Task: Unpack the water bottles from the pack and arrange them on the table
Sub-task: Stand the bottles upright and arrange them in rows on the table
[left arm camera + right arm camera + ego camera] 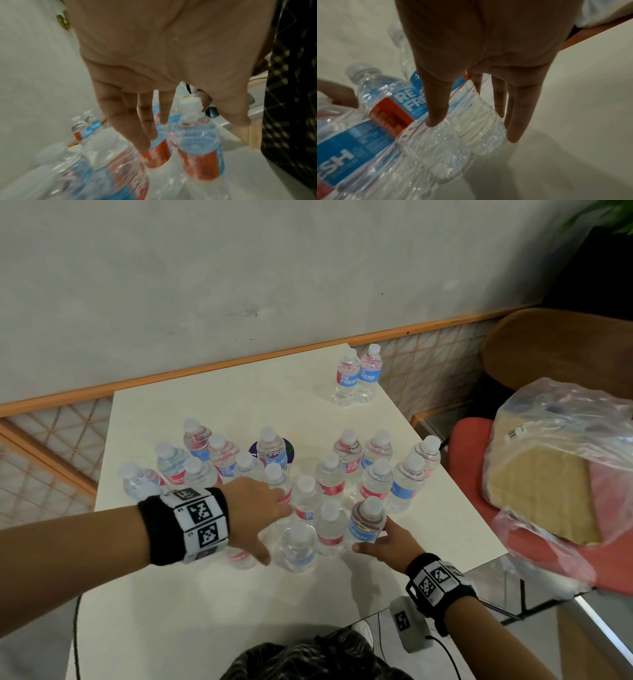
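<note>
Bottles out of the pack, both hands tidying the nearest cluster on the table.

Clear plastic water bottles with red-and-blue labels [329, 481] stand in loose groups on the white square table [212, 604]; the emptied crinkled plastic wrap [561, 419] lies on a red chair to the right. The left hand [253, 511] spreads flat, fingers straight, against the front bottles, while the right hand [387, 542] holds a blue-labelled bottle [366, 522] between thumb and straight fingers. Arranging looks nearly done; next, nudge the stragglers into rows gently, since they tip easily.
</note>
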Tool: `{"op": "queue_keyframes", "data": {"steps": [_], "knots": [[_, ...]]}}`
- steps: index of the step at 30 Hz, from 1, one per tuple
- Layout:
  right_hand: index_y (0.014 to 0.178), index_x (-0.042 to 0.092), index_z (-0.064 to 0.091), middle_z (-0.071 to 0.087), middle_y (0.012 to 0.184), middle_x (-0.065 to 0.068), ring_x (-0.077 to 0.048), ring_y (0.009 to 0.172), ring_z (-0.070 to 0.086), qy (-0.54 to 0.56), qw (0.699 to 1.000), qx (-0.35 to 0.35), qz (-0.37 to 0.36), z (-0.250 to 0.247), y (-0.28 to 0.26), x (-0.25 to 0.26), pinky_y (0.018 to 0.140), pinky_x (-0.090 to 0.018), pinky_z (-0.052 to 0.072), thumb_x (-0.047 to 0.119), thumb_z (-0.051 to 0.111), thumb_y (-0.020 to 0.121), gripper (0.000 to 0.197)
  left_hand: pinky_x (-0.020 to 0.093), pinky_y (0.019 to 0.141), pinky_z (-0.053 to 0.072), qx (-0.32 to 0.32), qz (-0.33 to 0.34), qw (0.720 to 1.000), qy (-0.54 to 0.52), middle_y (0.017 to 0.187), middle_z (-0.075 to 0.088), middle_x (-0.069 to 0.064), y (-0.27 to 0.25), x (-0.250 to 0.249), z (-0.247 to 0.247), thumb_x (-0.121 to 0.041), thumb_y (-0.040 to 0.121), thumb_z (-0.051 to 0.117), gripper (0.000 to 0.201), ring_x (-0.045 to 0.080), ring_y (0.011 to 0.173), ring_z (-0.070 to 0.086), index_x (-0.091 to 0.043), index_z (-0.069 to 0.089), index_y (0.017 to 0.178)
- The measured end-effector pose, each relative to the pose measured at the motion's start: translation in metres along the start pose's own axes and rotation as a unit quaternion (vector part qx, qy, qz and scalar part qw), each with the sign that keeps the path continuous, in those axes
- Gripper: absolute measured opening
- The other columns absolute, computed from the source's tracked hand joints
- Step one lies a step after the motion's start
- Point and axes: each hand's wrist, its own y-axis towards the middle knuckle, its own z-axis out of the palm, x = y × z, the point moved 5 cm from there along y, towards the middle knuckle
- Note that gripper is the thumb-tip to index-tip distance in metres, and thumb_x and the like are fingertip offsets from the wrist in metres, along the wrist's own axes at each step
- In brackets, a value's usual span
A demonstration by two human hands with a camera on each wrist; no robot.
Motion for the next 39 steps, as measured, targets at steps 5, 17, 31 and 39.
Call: {"op": "queue_keyframes", "data": {"steps": [5,17,31,39], "knots": [[0.134,0.028,0.044,0.055,0.121,0.011,-0.007,0.105,0.051,-0.014,0.999,-0.005,-0.033,0.007,0.000,0.012,0.090,-0.020,0.039,0.039,0.079,0.071,0.073,0.032,0.066,0.040,-0.036,0.002,0.998,-0.051,0.122,0.048,0.004,0.020,-0.036,-0.009,-0.064,0.083,0.052,0.070,0.027,0.098,0.058,-0.017,0.040,0.133],[0.130,0.028,0.048,0.058,0.127,0.008,-0.008,0.109,0.055,-0.007,0.997,0.004,-0.072,0.056,0.001,0.043,0.090,-0.019,0.040,0.042,0.080,0.068,0.071,0.033,0.080,0.042,0.041,-0.018,0.996,-0.078,0.119,0.054,0.009,-0.005,-0.013,0.013,-0.033,0.090,0.060,0.043,0.027,0.107,0.055,-0.011,0.051,0.125],[0.130,0.018,0.038,0.056,0.119,-0.012,-0.025,0.097,0.056,-0.016,0.985,-0.150,0.081,-0.091,0.004,-0.018,0.082,-0.033,0.047,0.030,0.080,0.072,0.073,0.032,0.078,0.041,-0.088,-0.089,0.988,-0.089,0.120,0.058,0.006,0.055,0.018,-0.117,-0.051,0.089,0.054,0.056,0.026,0.107,0.056,-0.021,0.043,0.135],[0.137,0.030,0.030,0.057,0.123,-0.009,-0.026,0.110,0.059,0.056,0.989,-0.127,0.048,-0.087,0.030,-0.014,0.095,-0.046,0.050,0.048,0.075,0.071,0.082,0.035,0.083,0.046,0.008,-0.069,0.997,-0.040,0.114,0.061,0.014,0.122,0.011,-0.096,-0.033,0.087,0.065,0.044,0.030,0.106,0.058,-0.007,0.057,0.122]]}}
